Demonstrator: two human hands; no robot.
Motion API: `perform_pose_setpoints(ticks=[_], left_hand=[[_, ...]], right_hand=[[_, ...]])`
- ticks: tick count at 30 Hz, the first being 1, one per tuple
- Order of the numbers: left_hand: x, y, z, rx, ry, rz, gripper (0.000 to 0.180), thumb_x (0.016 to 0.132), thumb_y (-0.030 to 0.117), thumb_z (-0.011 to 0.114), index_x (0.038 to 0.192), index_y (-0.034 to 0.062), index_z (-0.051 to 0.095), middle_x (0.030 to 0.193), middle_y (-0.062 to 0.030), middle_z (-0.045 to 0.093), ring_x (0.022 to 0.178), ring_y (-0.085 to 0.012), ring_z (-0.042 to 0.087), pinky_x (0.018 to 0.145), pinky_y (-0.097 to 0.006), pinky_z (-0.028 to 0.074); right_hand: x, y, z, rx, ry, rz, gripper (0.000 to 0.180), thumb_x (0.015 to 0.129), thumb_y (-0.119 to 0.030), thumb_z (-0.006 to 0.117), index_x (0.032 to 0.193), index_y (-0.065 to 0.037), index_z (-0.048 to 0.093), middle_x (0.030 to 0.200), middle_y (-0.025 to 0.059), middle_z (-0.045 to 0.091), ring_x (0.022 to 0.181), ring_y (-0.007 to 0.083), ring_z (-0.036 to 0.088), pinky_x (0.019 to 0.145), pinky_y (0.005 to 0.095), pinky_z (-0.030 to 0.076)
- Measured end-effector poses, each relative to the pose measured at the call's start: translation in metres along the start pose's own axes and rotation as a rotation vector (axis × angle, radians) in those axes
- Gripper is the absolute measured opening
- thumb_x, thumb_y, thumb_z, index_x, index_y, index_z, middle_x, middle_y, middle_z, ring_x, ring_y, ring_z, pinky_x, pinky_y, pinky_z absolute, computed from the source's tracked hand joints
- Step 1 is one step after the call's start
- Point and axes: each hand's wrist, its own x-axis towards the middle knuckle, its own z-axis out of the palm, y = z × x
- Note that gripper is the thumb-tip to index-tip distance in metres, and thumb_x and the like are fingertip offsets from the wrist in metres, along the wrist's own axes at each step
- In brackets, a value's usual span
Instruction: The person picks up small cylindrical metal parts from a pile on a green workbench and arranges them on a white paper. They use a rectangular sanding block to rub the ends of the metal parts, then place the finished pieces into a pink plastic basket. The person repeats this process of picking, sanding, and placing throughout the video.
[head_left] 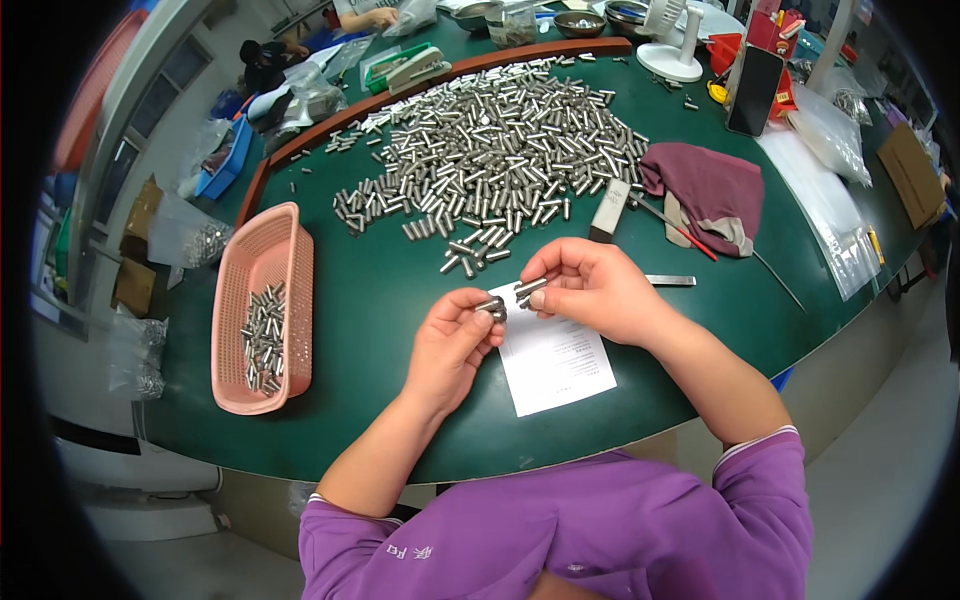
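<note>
My left hand (447, 342) is closed on short shiny metal pins (492, 307), pinched between thumb and fingertips. Close beside it, my right hand (597, 287) grips similar metal pins (531, 289) in its fingertips; the two sets look just apart. How many pins each hand has is partly hidden by the fingers. Both hands hover above a white printed sheet (560, 372) on the green table (380, 400). Beyond them spreads a big loose pile of metal pins (490, 140). To the left, a pink plastic basket (300, 330) holds a smaller heap of the same pins.
Right of the pile lie a grey block (609, 208), a maroon cloth (715, 185), a red-handled tool (690, 240) and a flat metal strip (670, 281). A phone (755, 92) stands farther back. Plastic bags (825, 215) cover the right edge. A wooden rim (480, 62) borders the pile; people sit beyond.
</note>
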Motion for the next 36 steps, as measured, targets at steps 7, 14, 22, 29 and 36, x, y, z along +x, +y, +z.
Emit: perform_pose_setpoints(ticks=[7,14,22,29,36], left_hand=[[0.002,0.0,-0.006,-0.489,-0.347,-0.235,0.033,0.103,0.041,0.045,0.098,0.0093,0.051,0.082,0.0018,0.048,0.066,-0.0066,0.041,0.059,-0.021,0.035],[0.0,0.002,-0.001,-0.415,-0.34,-0.232,0.025,0.103,0.034,0.048,0.1,0.0094,0.051,0.085,0.001,0.051,0.066,-0.0064,0.041,0.06,-0.021,0.034],[0.0,0.002,-0.001,-0.401,-0.34,-0.134,0.011,0.1,0.017,0.054,0.108,0.0096,0.053,0.096,-0.0023,0.054,0.079,-0.0098,0.049,0.069,-0.023,0.041],[-0.001,0.003,0.002,-0.396,-0.319,-0.085,0.014,0.096,0.011,0.059,0.107,0.0072,0.051,0.103,-0.0042,0.056,0.083,-0.0104,0.05,0.073,-0.023,0.044],[0.001,0.002,-0.005,-0.468,-0.341,-0.141,0.016,0.098,0.011,0.057,0.111,0.0077,0.049,0.103,-0.0046,0.055,0.086,-0.0114,0.052,0.075,-0.024,0.046]], right_hand=[[0.005,0.012,0.007,0.453,-0.155,0.163,0.025,0.098,-0.029,0.061,0.107,-0.006,0.062,0.086,-0.0013,0.062,0.075,0.005,0.057,0.066,0.0195,0.049],[0.005,0.017,0.008,0.516,-0.236,0.19,0.027,0.098,-0.031,0.061,0.107,-0.006,0.061,0.089,-0.0021,0.063,0.074,0.0037,0.055,0.066,0.0188,0.048],[0.004,0.014,0.008,0.563,-0.228,0.209,0.021,0.097,-0.019,0.061,0.113,-0.005,0.059,0.095,0.0008,0.064,0.08,0.0068,0.06,0.073,0.0212,0.053],[0.004,0.012,0.007,0.577,-0.231,0.207,0.022,0.097,-0.013,0.061,0.116,-0.003,0.058,0.099,0.0014,0.065,0.085,0.0064,0.061,0.078,0.0211,0.054],[0.005,0.015,0.007,0.419,-0.239,0.095,0.026,0.096,-0.011,0.062,0.119,-0.002,0.056,0.101,0.0035,0.065,0.087,0.0096,0.062,0.081,0.0241,0.054]])
